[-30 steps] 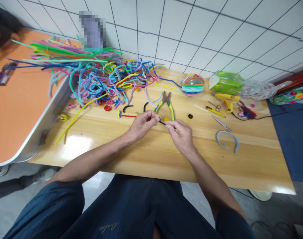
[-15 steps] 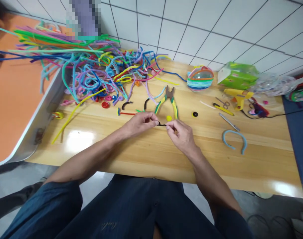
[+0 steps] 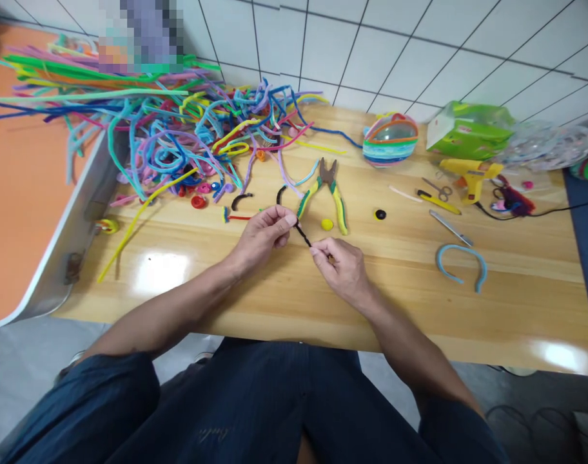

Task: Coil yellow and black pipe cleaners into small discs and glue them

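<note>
A short black pipe cleaner is stretched at a slant between my two hands. My left hand pinches its upper end between thumb and fingertips. The lower end is pinched in my right hand, which is a little nearer to me. Just beyond my hands lie pliers with yellow-green handles spread apart, and a yellow disc sits between those handles. Two curved black pieces, one on the left and one near the pliers, rest past my left hand, close to a red stick.
A tangled heap of coloured pipe cleaners covers the back left. At the right are a striped round object, a yellow glue gun, scissors, a cutter, a silver pen-like tool and a blue curved piece.
The black pipe cleaner was nearly level and now slants, with more of it showing. My left hand has moved up and left, and my right hand slightly down. The whole view has shifted a little.
</note>
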Motion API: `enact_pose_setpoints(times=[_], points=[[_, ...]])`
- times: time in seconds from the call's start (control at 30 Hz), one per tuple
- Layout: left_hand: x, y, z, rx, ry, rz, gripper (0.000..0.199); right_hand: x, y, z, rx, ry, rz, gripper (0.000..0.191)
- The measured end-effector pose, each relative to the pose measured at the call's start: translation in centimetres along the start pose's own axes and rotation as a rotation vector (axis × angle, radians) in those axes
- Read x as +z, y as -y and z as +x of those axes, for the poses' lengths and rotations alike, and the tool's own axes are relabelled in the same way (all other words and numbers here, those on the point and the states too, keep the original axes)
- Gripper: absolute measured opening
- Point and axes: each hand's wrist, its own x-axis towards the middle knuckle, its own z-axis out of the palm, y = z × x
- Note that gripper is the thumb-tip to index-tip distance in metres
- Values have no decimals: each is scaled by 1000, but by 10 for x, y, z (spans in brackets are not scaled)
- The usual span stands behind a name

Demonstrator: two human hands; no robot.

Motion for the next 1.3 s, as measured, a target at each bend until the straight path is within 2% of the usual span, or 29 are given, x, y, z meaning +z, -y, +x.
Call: enact_pose_setpoints(times=[0.13,0.3,0.37,0.5,0.6,0.7,0.87,0.97,1.1,1.3], points=[[-3,-3,4,-26,22,-4,50,0,-5,-2,59,-26,48,17],[-9,-5,8,-45,107,104,50,4,-12,-2,20,-72,3,18],[-13,-4,9,-2,142,229,44,4,-14,-2,-32,-75,-41,17],[-22,-1,12,174,189,528,31,2,-18,1,-158,-98,-133,18],[-25,0,12,238,195,599,27,2,-21,1,-170,-73,-152,12],[-19,2,9,217,112,493,32,6,-21,0,-149,-24,-142,14],[-3,6,3,-80,-47,67,48,18,-10,-4,-149,13,-56,21],[-3,4,5,-102,-59,-9,48,20,-6,-5,-120,6,-21,20],[-10,-1,8,-8,24,152,42,13,-13,-3,-81,-51,-34,18],[-22,4,10,387,205,709,13,11,-23,-1,-200,8,-172,19]])
